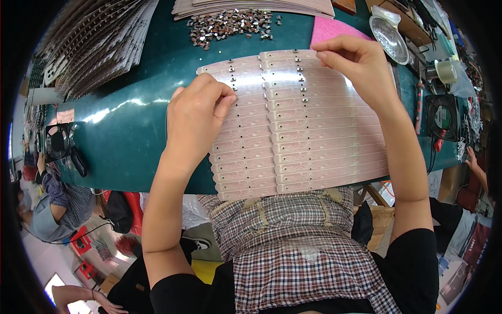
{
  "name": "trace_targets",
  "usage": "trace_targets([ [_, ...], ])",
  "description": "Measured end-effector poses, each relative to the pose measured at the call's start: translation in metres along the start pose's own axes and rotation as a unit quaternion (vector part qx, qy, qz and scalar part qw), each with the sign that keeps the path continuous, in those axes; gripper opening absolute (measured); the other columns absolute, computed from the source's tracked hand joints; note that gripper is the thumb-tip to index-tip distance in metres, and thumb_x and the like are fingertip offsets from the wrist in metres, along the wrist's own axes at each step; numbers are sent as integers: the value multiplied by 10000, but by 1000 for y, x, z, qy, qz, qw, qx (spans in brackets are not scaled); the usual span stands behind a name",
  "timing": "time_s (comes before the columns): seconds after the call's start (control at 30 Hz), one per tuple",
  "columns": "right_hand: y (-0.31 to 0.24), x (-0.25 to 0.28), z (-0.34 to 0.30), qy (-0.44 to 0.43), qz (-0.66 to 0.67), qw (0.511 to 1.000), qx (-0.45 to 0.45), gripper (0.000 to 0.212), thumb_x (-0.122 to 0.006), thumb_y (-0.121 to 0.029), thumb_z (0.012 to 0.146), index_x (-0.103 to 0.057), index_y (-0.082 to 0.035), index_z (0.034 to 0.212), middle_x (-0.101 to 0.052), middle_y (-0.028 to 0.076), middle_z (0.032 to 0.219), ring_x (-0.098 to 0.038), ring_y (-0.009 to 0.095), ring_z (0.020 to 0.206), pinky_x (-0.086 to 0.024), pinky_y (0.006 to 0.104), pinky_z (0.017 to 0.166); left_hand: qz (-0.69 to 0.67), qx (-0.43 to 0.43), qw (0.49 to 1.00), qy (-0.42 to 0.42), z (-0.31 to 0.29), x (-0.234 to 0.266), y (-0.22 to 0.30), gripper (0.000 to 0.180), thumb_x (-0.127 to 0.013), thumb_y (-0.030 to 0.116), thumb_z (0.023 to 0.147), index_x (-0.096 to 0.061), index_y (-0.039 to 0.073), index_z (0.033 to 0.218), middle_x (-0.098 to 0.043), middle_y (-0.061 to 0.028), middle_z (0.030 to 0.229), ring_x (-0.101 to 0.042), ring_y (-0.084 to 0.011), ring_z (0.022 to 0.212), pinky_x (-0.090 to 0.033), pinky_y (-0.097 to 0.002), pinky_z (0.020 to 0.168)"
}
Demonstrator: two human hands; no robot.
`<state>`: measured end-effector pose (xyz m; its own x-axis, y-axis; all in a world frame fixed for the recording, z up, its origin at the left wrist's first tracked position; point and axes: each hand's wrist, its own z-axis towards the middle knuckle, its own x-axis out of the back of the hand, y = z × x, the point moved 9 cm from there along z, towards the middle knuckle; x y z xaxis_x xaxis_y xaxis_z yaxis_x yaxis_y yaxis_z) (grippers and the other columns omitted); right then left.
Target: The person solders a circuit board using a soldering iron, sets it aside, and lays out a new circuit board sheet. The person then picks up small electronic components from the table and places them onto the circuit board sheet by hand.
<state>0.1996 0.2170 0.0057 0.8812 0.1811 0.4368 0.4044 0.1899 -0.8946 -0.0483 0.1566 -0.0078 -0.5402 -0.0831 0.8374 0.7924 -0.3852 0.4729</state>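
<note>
A pale pink sheet of circuit board strips [327, 125] lies on the green table in front of me, in two columns side by side. Small metal connectors [301, 79] sit along the upper strips of both columns; lower strips show small dark holes instead. My left hand [196, 112] is closed in a pinch over the left column, just below its lowest connector. Thumb and forefinger of my right hand [361, 65] come together at the top of the right column. What either pinch holds is too small or hidden to make out. Beyond the sheet lies a heap of loose connectors [230, 26].
Stacked board sheets [99, 42] stand at the far left, with more boards [251, 6] at the back. Pink foam [334, 30], a metal dish [389, 39], a solder spool [444, 70], a soldering iron [419, 107] and a fan [442, 118] are on the right. Another fan [56, 141] stands left.
</note>
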Motion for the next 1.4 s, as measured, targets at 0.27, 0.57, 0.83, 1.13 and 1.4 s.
trace_targets([
  [0.27,2,-19,-37,-83,-29,991,-98,87,-733,-43,891,-723,31,936,-716,28,877,-659,93,832,-537,241,762,129,-114,985,28,-3,1,28,81,-768,118,813,-697,91,841,-611,-37,808,-594,-240,713,-435,-363,703],
  [0.57,-16,-45,-53,-134,-214,966,62,124,-631,-106,913,-670,10,937,-680,178,934,-661,380,883,-527,444,785,-77,12,997,14,-1,3,-3,83,-785,90,825,-720,52,861,-618,-24,788,-498,-131,601,-394,-288,588],
  [0.83,-23,-53,-52,-142,-281,944,104,166,-642,-141,921,-628,16,868,-641,180,881,-646,398,873,-525,473,775,-60,25,994,90,30,25,-15,97,-787,99,836,-736,44,897,-620,-12,781,-442,-103,614,-369,-262,557],
  [1.13,-36,-66,-63,-124,-363,898,213,80,-652,-70,770,-629,-11,817,-610,137,823,-653,318,827,-547,420,745,-16,-6,999,31,75,-11,-10,132,-741,162,873,-744,96,987,-680,-20,874,-553,-164,684,-477,-302,675],
  [1.4,-48,-75,-73,-109,-429,861,251,99,-662,-79,703,-626,-27,779,-600,101,805,-642,281,817,-546,390,725,29,31,999,9,109,-49,-10,190,-775,246,851,-742,91,956,-717,-60,920,-688,-229,848,-532,-367,770],
])
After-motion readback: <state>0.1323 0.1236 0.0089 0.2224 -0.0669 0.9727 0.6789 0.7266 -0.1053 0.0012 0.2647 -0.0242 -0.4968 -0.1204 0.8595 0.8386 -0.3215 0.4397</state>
